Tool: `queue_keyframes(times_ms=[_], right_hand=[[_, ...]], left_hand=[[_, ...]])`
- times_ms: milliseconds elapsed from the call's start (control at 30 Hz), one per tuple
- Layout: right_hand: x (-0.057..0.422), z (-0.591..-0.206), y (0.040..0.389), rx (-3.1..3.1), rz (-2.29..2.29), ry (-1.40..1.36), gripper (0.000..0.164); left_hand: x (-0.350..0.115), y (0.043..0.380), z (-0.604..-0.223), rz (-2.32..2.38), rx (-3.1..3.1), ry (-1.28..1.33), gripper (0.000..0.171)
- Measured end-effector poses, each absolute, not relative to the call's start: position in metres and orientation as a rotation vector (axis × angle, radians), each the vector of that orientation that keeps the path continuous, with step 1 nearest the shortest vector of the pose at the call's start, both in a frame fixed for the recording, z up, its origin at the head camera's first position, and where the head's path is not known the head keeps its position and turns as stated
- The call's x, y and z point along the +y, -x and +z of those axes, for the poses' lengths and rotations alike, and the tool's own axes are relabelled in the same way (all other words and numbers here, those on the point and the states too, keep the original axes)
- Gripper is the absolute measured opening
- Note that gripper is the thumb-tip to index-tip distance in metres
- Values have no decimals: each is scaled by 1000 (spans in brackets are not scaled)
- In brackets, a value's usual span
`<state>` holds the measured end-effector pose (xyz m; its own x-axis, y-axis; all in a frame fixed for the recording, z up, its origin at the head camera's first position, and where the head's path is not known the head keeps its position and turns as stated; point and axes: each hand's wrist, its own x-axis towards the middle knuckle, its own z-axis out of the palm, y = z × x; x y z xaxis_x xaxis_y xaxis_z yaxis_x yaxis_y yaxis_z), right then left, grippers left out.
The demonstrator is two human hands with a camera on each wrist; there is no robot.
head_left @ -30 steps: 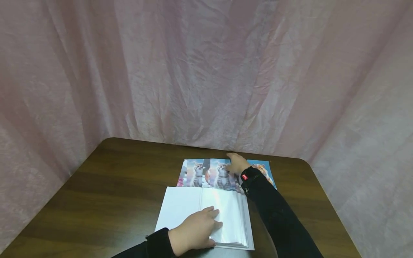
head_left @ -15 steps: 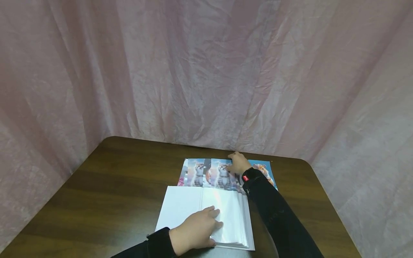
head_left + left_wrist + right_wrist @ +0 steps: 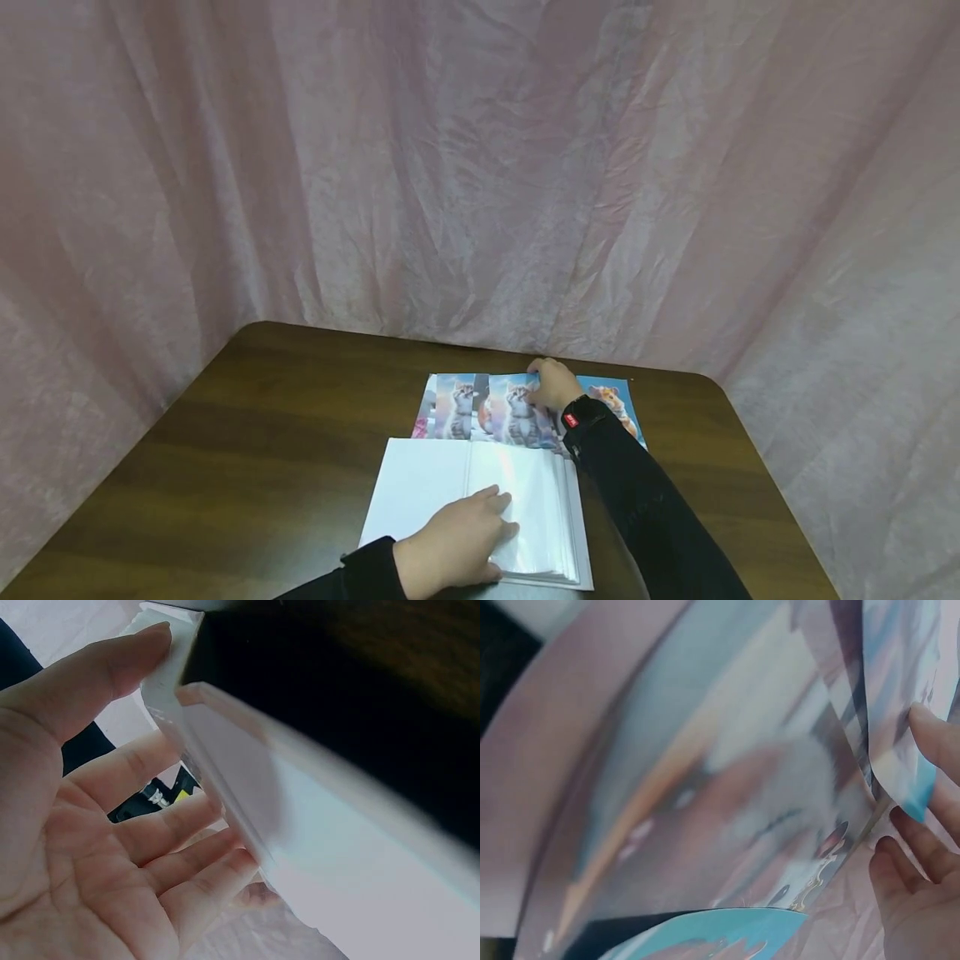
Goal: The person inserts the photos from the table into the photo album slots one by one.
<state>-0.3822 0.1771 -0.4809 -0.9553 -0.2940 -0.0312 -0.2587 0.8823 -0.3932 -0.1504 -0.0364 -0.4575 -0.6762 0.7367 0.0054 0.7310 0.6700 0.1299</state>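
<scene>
A white photo album (image 3: 423, 479) lies spread on the table, with clear sleeves on its right side. Across the sleeve page rests my left hand (image 3: 457, 542), fingers extended; its fingertips meet the album's edge (image 3: 352, 862) in the left wrist view. Beyond the album my right hand (image 3: 555, 385) is at the top right corner of a kitten picture (image 3: 517, 412). The right wrist view has the thumb on this picture's face (image 3: 896, 697) and the other fingers behind its bent corner, pinching it. Part of the row of pictures is hidden under that hand.
Another kitten picture (image 3: 454, 408) lies to the left, overlapping other prints. A hamster picture (image 3: 611, 404) on blue lies at the right end of the row. The brown wooden table (image 3: 225, 433) meets a pink curtain (image 3: 480, 183) at the back.
</scene>
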Motion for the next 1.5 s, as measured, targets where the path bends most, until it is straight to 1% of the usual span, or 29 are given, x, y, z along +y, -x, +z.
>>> queue_keyframes(times_ms=[167, 300, 433, 567, 700, 867, 967, 1267, 1500], right_hand=[[179, -480, 379, 3000, -677, 450, 50], [183, -475, 375, 2983, -836, 439, 41], [189, -461, 368, 2949, -953, 408, 30], [196, -445, 363, 2884, -1050, 421, 26], [206, -428, 361, 2793, -1204, 373, 28], [215, -411, 361, 2681, -1478, 206, 32], [214, -407, 362, 2613, -1632, 115, 33], [194, -417, 355, 2513, -1728, 1, 32], [185, -427, 348, 2442, -1742, 61, 34]], left_hand=[[-34, 151, -458, 167, 2830, -1262, 55], [-33, 152, -457, 173, 2841, -1265, 54], [-33, 150, -455, 185, 2848, -1279, 53], [-36, 149, -455, 198, 2852, -1287, 52], [-41, 149, -456, 222, 2855, -1284, 52], [-42, 148, -457, 240, 2868, -1281, 52], [-43, 147, -456, 233, 2871, -1270, 52], [-43, 147, -456, 226, 2873, -1283, 51], [-44, 147, -458, 237, 2881, -1281, 52]])
